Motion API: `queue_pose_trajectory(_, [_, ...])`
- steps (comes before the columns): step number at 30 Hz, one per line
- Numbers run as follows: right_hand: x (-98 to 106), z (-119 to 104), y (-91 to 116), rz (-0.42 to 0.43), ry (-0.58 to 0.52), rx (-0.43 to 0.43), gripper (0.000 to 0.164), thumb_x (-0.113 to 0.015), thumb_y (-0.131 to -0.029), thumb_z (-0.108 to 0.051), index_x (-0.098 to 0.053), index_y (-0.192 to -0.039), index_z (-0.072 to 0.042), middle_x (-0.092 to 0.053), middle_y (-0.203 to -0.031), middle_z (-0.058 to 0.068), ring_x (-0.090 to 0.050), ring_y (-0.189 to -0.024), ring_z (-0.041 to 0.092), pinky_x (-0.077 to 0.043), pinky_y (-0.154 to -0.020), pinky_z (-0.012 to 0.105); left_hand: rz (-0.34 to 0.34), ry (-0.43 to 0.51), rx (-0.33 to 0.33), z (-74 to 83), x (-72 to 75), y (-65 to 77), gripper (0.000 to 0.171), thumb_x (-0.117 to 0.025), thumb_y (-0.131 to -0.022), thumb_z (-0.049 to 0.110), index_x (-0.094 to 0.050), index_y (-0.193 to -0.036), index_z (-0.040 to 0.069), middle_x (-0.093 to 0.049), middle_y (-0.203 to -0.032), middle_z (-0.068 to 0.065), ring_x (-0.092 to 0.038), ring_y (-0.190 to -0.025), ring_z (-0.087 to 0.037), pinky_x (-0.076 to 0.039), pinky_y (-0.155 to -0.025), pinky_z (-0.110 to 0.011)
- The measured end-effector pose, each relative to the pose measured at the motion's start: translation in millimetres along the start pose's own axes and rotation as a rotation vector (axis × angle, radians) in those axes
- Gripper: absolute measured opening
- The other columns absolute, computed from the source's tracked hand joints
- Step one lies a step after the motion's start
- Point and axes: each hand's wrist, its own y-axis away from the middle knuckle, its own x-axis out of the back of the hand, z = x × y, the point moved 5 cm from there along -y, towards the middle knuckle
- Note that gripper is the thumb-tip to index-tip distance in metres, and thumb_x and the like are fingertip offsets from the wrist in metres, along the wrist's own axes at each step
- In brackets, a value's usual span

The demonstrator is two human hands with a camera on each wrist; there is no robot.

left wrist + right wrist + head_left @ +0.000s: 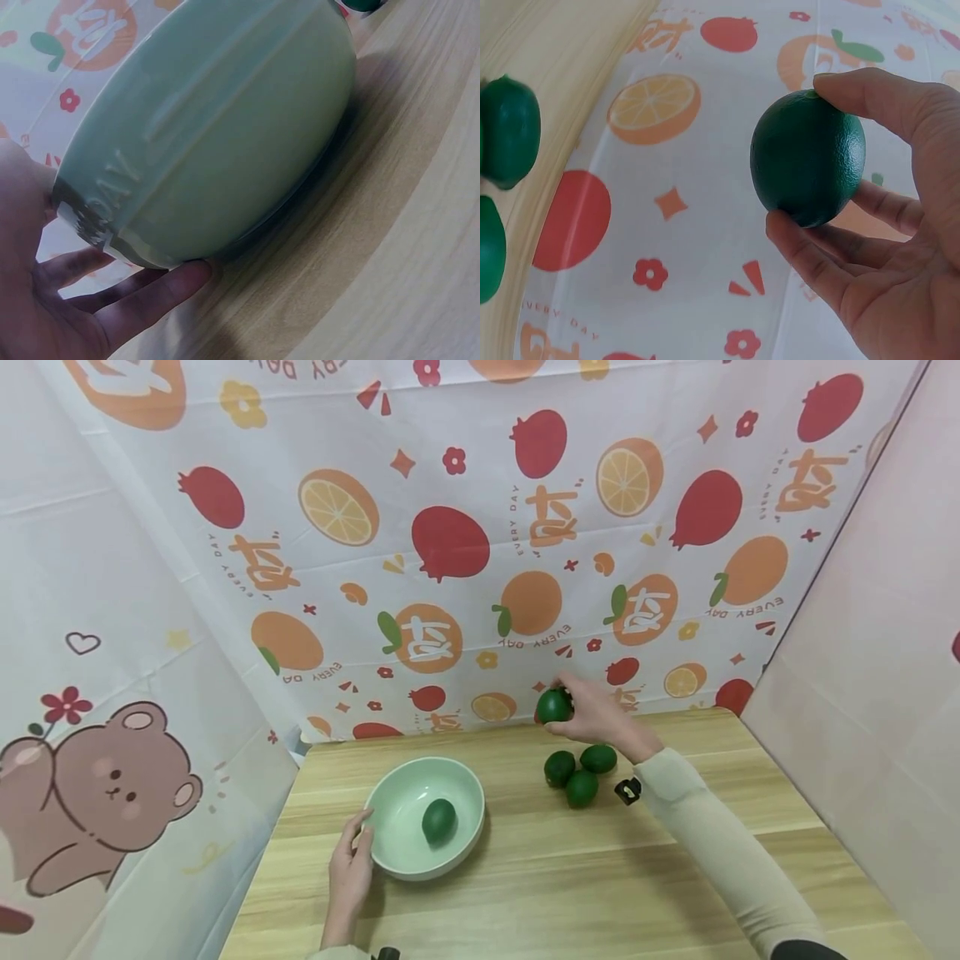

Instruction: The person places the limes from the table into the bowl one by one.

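A pale green bowl (390, 777) stands on the table, with one dark green lime (439, 821) inside it. My left hand (351, 864) holds the bowl at its left rim; in the left wrist view its fingers (161, 300) lie against the outer wall. Above the back of the table, my right hand (596, 714) grips another lime (553, 705) between thumb and fingertips. The right wrist view shows this lime (808, 159) clear of any surface. Three more limes (582, 788) sit close together on the wood below that hand.
The light wooden table (510, 893) meets a fruit-printed curtain (480, 610) at its back edge. Pale curtains hang at both sides, the left one with a printed bear (123, 793). A small black clip-like piece (628, 791) shows beside the right sleeve.
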Motion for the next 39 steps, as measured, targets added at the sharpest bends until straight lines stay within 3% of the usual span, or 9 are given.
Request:
queue_pose_trajectory(21, [-36, -53, -24, -0.056, -0.046, 0.066, 0.057, -0.083, -0.082, -0.03, -0.055, -0.127, -0.01, -0.067, -0.117, 0.008, -0.064, -0.098, 0.022, -0.061, -0.082, 0.035, 0.001, 0.002, 0.005, -1.5, 1.8, -8.1, 0.052, -0.026, -0.111, 0.042, -0.036, -0.157, 0.021, -0.024, -0.169, -0.018, -0.044, -0.142, -0.049, -0.05, -0.112, -0.056])
queue_pose_trajectory(39, [-66, -80, -33, -0.097, -0.057, 0.104, 0.061, -0.084, -0.081, -0.029, -0.054, -0.131, -0.012, -0.066, -0.123, 0.007, -0.063, -0.102, 0.02, -0.061, -0.083, 0.034, -0.017, -0.011, 0.001, -1.2, 1.5, -13.7, 0.053, -0.025, -0.111, 0.043, -0.035, -0.157, 0.019, -0.023, -0.168, -0.019, -0.044, -0.142, -0.049, -0.05, -0.112, -0.054])
